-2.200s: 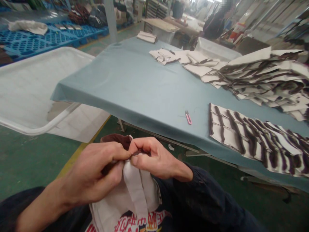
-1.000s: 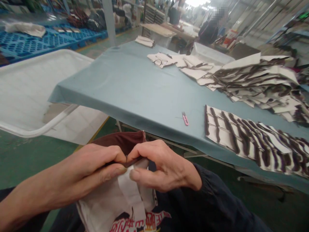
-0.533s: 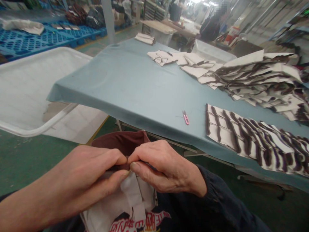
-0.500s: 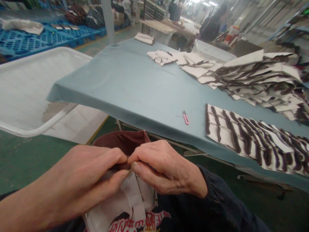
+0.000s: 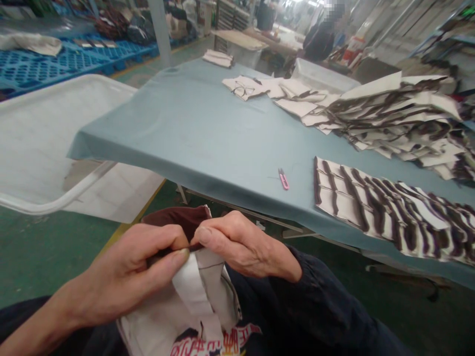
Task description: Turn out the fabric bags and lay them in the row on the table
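A cream and maroon fabric piece point(image 5: 148, 316) hangs from both hands in front of my body, with a white strip down its middle. My left hand point(image 5: 148, 262) pinches its upper edge between thumb and fingers. Right beside it, my right hand point(image 5: 241, 244) pinches the same edge, the thumb lying on top. The maroon part point(image 5: 178, 217) shows behind the fingers. Pink thread snips point(image 5: 283, 179) lie on the blue-covered table point(image 5: 208, 143) beyond my hands.
Overlapping cream and dark pieces point(image 5: 374, 207) line the table's right side, below a large heap point(image 5: 408, 113). Eyeglasses point(image 5: 243, 90) lie on fabric at the back. A white bin point(image 5: 67, 198) stands left. Farther off is a person point(image 5: 319, 39).
Both hands have shifted slightly left with the fabric. My right thumb has come up over the edge, and more of the white strip and seam shows beneath the fingers.
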`<state>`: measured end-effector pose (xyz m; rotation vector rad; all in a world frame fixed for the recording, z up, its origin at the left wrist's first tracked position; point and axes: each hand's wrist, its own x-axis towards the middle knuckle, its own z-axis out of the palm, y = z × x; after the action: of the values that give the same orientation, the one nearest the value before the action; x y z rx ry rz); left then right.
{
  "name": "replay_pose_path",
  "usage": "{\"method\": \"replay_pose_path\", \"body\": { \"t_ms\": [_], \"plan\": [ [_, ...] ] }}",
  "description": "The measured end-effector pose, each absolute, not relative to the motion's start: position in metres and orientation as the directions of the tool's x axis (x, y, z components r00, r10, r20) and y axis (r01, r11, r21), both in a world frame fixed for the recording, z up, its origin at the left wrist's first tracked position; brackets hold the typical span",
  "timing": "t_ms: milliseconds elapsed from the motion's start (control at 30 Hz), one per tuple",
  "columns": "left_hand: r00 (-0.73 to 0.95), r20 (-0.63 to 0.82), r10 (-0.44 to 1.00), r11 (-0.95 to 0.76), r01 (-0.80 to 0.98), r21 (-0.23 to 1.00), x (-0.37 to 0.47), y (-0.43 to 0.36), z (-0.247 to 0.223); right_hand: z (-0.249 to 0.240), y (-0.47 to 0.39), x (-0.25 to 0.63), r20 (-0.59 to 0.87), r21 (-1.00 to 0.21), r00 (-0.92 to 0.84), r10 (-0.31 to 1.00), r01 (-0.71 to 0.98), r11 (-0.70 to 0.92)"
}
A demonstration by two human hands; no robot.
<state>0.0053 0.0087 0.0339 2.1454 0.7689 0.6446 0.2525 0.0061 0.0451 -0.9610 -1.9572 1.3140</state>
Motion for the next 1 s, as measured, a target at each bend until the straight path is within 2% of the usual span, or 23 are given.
{"method": "replay_pose_path", "body": {
  "t_ms": [133, 267, 433, 533, 733, 1000],
  "plan": [
    [0.617, 0.181, 0.766, -0.442, 0.3, 0.845, 0.005, 0.004, 0.031, 0.04, 0.008, 0.249, 0.041, -0.99, -0.641, 0.766, 0.075, 0.116],
    [0.554, 0.082, 0.829, -0.24, 0.219, 0.946, 0.008, -0.005, 0.032, 0.037, 0.004, 0.238, -0.013, -0.999, -0.639, 0.769, -0.016, -0.03],
    [0.5, 0.042, 0.865, 0.014, -0.107, 0.994, 0.024, -0.01, 0.038, 0.031, -0.003, 0.219, 0.192, -0.953, -0.471, 0.861, -0.299, 0.049],
    [0.501, 0.02, 0.865, 0.084, -0.185, 0.979, 0.03, -0.002, 0.04, 0.029, -0.002, 0.216, 0.247, -0.917, -0.376, 0.893, -0.389, 0.09],
    [0.59, 0.013, 0.807, 0.074, -0.124, 0.99, 0.017, 0.011, 0.042, 0.038, 0.001, 0.22, 0.234, -0.933, -0.43, 0.872, -0.353, 0.077],
    [0.605, -0.045, 0.795, 0.089, -0.042, 0.995, 0.002, 0.007, 0.046, 0.057, 0.001, 0.221, 0.151, -0.973, -0.468, 0.871, -0.224, 0.049]
  ]
}}
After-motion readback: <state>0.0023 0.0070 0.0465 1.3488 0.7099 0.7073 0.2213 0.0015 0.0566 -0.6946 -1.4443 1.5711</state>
